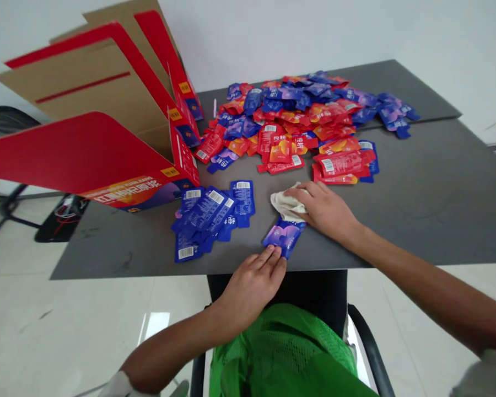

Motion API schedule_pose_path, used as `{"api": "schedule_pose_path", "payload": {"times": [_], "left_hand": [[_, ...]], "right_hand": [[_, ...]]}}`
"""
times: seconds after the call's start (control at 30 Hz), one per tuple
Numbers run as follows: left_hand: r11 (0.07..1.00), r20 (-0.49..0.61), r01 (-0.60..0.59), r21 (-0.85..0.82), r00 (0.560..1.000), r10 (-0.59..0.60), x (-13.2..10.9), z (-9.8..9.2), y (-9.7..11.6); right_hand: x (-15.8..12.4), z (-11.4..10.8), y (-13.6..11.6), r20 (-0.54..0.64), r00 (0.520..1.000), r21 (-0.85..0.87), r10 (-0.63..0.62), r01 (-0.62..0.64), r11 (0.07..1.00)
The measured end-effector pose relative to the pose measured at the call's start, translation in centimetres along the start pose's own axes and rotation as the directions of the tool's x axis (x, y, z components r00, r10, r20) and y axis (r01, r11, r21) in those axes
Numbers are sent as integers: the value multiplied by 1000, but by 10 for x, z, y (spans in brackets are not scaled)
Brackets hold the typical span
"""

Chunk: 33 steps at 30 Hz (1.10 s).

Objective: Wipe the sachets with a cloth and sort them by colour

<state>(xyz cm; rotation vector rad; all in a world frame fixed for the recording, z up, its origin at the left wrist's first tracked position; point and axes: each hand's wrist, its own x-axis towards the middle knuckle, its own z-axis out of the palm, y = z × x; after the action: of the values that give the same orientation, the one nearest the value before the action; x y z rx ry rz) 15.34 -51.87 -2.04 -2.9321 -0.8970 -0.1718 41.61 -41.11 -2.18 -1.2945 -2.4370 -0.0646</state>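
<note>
A single blue pouch (281, 236) with a purple pattern lies flat near the table's front edge. My left hand (252, 281) presses its fingertips, held together, on the pouch's lower corner; the thumb is hidden. Bunched under the fingers of my right hand (324, 209) is a whitish cloth (287, 204), which covers the pouch's upper end. To the left lies a loose pile of blue pouches (210, 212), several with white barcode labels facing up. A large heap of red and blue pouches (289, 110) spreads beyond my hands.
Tall red cardboard boxes (107, 149) stand at the left with flaps raised, beside the blue pile. The grey table (417, 209) reaches back to a white wall. Red pouches (343, 165) lie just beyond my right hand. Green fabric (289, 347) covers my lap.
</note>
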Motion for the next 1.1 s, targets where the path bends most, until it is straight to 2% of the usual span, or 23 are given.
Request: {"api": "schedule_pose_path", "payload": {"times": [0.07, 0.17, 0.27, 0.33, 0.4, 0.47, 0.53, 0.6, 0.7, 0.8, 0.9, 1.0, 1.1], "left_hand": [[1000, 5, 3, 4, 1000, -3, 0, 0, 0], [1000, 8, 10, -9, 1000, -10, 3, -3, 1], [999, 66, 35, -30, 997, -33, 6, -8, 2], [998, 87, 48, -37, 995, -44, 6, -10, 2], [999, 61, 28, -31, 998, -26, 6, -9, 2], [1000, 27, 5, -14, 1000, -4, 4, -7, 1], [1000, 12, 1, -3, 1000, -1, 3, -5, 1], [1000, 14, 13, -8, 1000, -13, 3, -3, 1], [999, 31, 20, -31, 999, -20, 6, -4, 2], [997, 106, 57, -54, 993, -51, 10, -8, 4], [995, 139, 86, -59, 987, -77, 12, -10, 6], [998, 72, 44, -34, 997, -42, 10, -8, 6], [1000, 39, 31, -7, 999, -30, 7, -3, 7]], "right_hand": [[6, -12, 2, -61, 998, -18, 29, -30, 999], [-4, -23, -27, -132, 991, 70, 31, -22, 997], [-26, -16, -61, -13, 995, 166, -95, 96, 981], [-34, -5, -66, 67, 987, 203, -147, 131, 970], [-30, 5, -53, 73, 991, 196, -109, 92, 976], [-18, 7, -29, 37, 999, 148, -30, 24, 989], [-3, 1, -6, -10, 1000, 78, 26, -25, 997], [5, -11, 2, -74, 996, 43, 44, -41, 998], [-2, -25, -20, -146, 988, 100, 47, -32, 994], [-24, -21, -56, -38, 996, 170, -80, 86, 982], [-37, -2, -64, 40, 983, 206, -177, 166, 964], [-24, 11, -35, 22, 994, 144, -107, 103, 984], [0, 4, 0, -19, 1000, 28, -21, 22, 999]]}}
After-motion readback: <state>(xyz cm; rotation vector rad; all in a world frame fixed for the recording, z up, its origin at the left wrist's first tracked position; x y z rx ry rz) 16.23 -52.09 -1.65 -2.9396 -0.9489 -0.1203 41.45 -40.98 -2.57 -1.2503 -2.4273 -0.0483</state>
